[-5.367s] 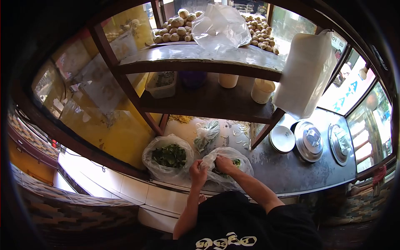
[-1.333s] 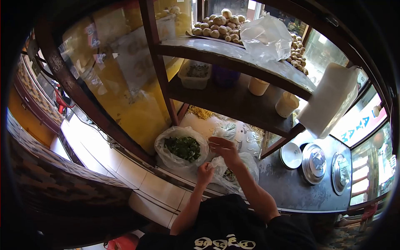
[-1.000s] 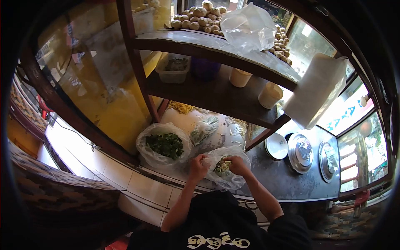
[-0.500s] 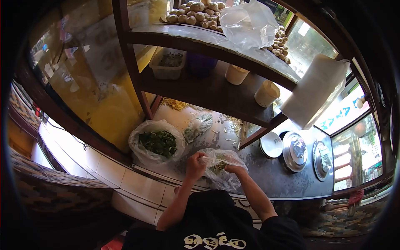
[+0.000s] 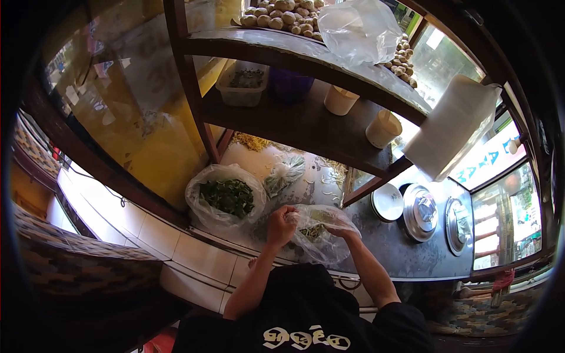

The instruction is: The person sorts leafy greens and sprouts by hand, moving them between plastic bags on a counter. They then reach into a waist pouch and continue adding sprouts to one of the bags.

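Observation:
A clear plastic bag (image 5: 323, 252) with a small heap of thin pale-green shreds (image 5: 313, 232) in it is held low over the metal counter's front edge. My left hand (image 5: 282, 225) is closed on the bunched left side of its mouth. At the opposite side, my right hand (image 5: 339, 229) reaches in under the film, which hides its fingers. To the left stands an open plastic bag of dark green leaves (image 5: 226, 198). Just behind my hands lies a smaller clear bag with greenish contents (image 5: 284, 175).
Yellow shreds (image 5: 252, 141) and pale shreds (image 5: 334, 170) lie farther back on the counter (image 5: 376, 250). White plates (image 5: 387, 202) and metal lids (image 5: 420, 213) are at the right. Overhead, a wooden shelf (image 5: 294, 126) carries tubs, with round brown items (image 5: 282, 17) above.
My right hand has drawn slightly up and right, spreading the bag's mouth wider. My left hand has risen a little with its side of the bag. The whole view has shifted slightly.

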`<state>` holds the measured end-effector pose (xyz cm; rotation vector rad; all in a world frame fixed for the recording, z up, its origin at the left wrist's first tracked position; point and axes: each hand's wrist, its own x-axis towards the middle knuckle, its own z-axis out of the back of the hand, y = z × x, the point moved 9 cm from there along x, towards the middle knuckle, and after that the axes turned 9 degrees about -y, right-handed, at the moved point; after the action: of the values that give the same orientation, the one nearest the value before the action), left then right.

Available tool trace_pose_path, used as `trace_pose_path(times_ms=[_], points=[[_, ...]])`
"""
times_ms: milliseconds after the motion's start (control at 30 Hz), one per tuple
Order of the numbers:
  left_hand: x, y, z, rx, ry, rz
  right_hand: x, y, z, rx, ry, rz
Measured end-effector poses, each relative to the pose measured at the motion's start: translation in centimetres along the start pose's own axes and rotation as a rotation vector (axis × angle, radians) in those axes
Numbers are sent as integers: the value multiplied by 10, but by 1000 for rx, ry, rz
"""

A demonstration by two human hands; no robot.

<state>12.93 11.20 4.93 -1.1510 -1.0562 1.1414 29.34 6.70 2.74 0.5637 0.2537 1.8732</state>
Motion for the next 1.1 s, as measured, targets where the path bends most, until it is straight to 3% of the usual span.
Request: trace_pose_path(times_ms=[100, 467, 533, 667, 700, 833, 1000, 1100], points=[[5, 2, -4, -40, 17, 25, 5, -8, 1, 41, -27, -191], [12, -2, 2, -7, -13, -17, 0, -17, 6, -28, -138, -236], [13, -6, 2, 29, -25, -38, -7, -16, 23, 269, -255, -424], [20, 2, 4, 118, -85, 1, -2, 15, 33, 742, -131, -683], [21, 5, 8, 160, -123, 17, 7, 28, 39, 793, -159, -581], [22, 45, 11, 175, -169, 47, 33, 65, 40, 1143, -164, -631], [7, 54, 10, 187, -117, 66, 123, 121, 35, 1082, -282, -323], [-1, 63, 10, 190, -101, 136, 161, 134, 2, 978, -205, -363]])
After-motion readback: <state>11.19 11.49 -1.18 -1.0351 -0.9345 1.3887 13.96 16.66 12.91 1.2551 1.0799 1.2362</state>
